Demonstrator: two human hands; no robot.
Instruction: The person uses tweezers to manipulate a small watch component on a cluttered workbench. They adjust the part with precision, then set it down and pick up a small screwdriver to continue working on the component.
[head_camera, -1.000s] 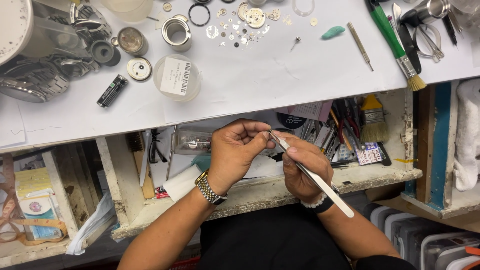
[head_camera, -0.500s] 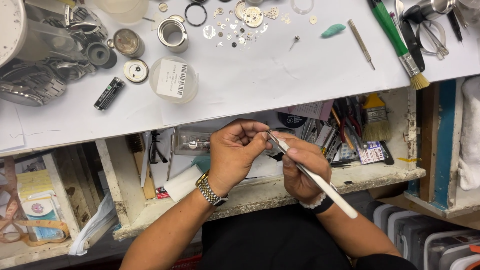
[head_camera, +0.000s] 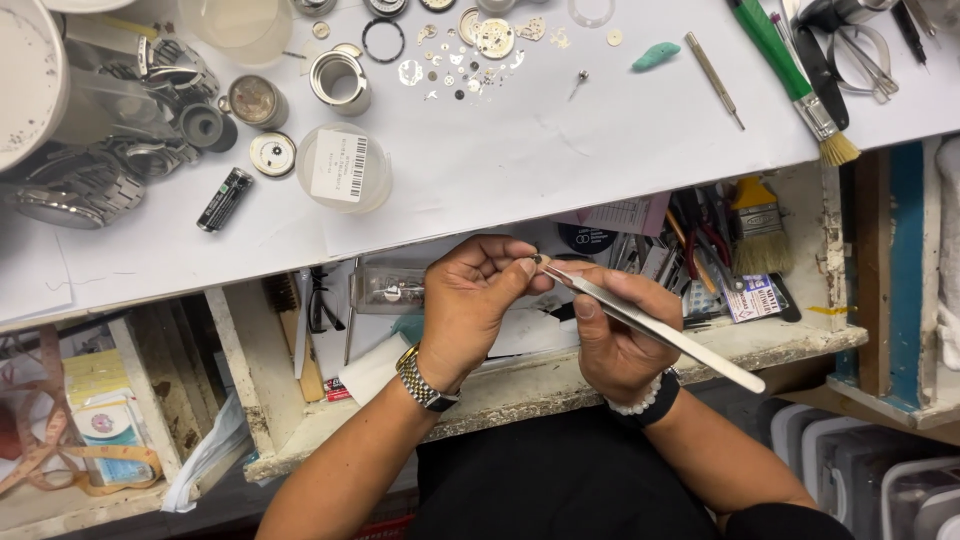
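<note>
Head view: left hand (head_camera: 470, 310) pinches a tiny dark part (head_camera: 538, 260) at its fingertips, over the open drawer (head_camera: 800, 345). Right hand (head_camera: 615, 340) is clamped on steel tweezers (head_camera: 650, 325), tips meeting that part. Judged mid-job: small watch pieces (head_camera: 470, 50) lie spread on the counter (head_camera: 560, 150), unassembled. Clear round tub with a white barcode label (head_camera: 342, 168) stands left; pink paper slip (head_camera: 625, 213) at the drawer's back.

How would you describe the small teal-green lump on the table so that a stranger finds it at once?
Start at the white tabletop and go to its far edge, right of centre. The teal lump lies between scattered tiny metal watch parts and a thin metal rod, the only soft, coloured blob there.
</note>
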